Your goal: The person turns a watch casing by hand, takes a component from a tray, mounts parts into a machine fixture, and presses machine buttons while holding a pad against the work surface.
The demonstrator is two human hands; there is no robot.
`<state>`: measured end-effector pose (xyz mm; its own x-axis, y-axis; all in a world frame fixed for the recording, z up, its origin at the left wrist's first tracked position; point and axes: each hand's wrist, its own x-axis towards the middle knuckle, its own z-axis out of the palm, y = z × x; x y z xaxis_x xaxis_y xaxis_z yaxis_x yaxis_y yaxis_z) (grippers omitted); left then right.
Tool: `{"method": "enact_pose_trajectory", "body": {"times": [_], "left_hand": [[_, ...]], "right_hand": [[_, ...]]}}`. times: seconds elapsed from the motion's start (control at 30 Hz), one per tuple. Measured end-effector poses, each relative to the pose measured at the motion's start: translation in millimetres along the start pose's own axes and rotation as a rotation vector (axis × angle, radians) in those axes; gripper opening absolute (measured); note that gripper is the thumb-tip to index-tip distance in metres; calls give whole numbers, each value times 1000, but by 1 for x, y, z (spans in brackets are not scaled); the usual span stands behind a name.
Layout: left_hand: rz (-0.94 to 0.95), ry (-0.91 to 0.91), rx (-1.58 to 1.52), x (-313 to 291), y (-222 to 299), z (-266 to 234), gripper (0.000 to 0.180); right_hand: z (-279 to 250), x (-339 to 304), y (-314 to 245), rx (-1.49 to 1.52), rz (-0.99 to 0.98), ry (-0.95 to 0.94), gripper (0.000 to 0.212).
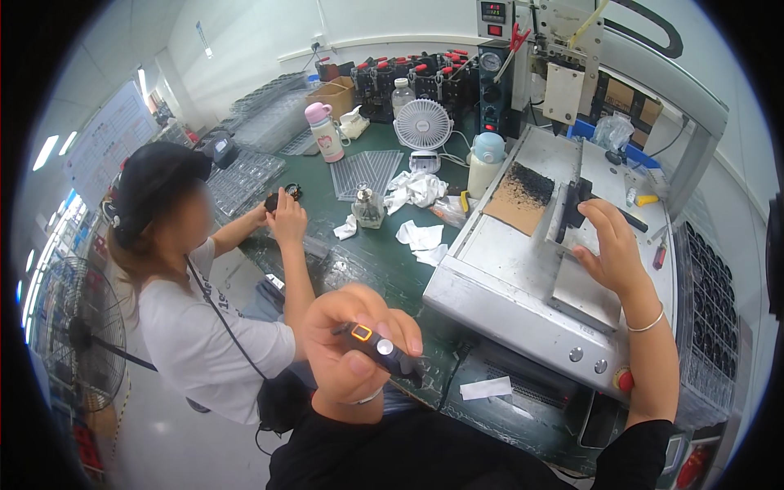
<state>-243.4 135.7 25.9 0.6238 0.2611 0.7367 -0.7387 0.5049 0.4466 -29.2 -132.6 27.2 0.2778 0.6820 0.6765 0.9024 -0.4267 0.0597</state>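
A small black part [382, 349], fitted with an orange-rimmed window and a silver button, is being pinched between the thumb and fingers of the left hand [355, 339], in front of the machine [506, 306] and to its left. Its window side is being turned upward and the grip is being confined largely to its edges, seemingly so that both details are being left exposed to view. Over the machine's bed, the right hand [606, 245] is being held with curved fingers and thumb apart, just beside a black block [574, 208]; whether contact is being made is not being shown clearly. The block is being supported on the bed, presumably for steadiness. On the machine's left half, black bits [531, 184] are being carried on a cardboard sheet [516, 216], perhaps so that they are being contained within easy reach. A red button [625, 380] is being presented at the machine's front right corner, likely for quick access. Left of the machine, crumpled white tissues [415, 190] are being strewn across the green counter [371, 257], while a dark object [273, 202] is being handled by a co-worker [216, 318] farther left, apparently being steadied with two hands.
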Motion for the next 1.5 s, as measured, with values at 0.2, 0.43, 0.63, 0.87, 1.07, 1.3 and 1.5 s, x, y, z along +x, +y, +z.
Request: {"method": "enact_pose_trajectory", "body": {"times": [0.2, 0.43, 0.63, 0.87, 1.07, 1.3, 1.5], "left_hand": [[-99, -43, -212, 3, -2, -3, 25], [-15, -21, -204, 9, -12, -6, 23], [-61, 573, -54, 46, -53, -115, 14], [-307, 600, -508, 7, -98, -265, 11], [-304, 709, -254, 5, -104, -270, 16], [-420, 706, 366, 2, -108, -265, 37], [-440, 705, 483, 1, -108, -271, 31]], "right_hand": [[2, 0, 2, 6, 6, -6, 48], [-2, -1, 3, 0, 6, -8, 47], [0, 3, -2, 22, -39, 17, 46], [2, 1, -2, 31, -15, -6, 46], [8, -2, 2, 28, 15, -30, 46], [14, -4, 5, 67, 43, -34, 48], [13, -4, 2, 62, 85, -60, 50]]}}
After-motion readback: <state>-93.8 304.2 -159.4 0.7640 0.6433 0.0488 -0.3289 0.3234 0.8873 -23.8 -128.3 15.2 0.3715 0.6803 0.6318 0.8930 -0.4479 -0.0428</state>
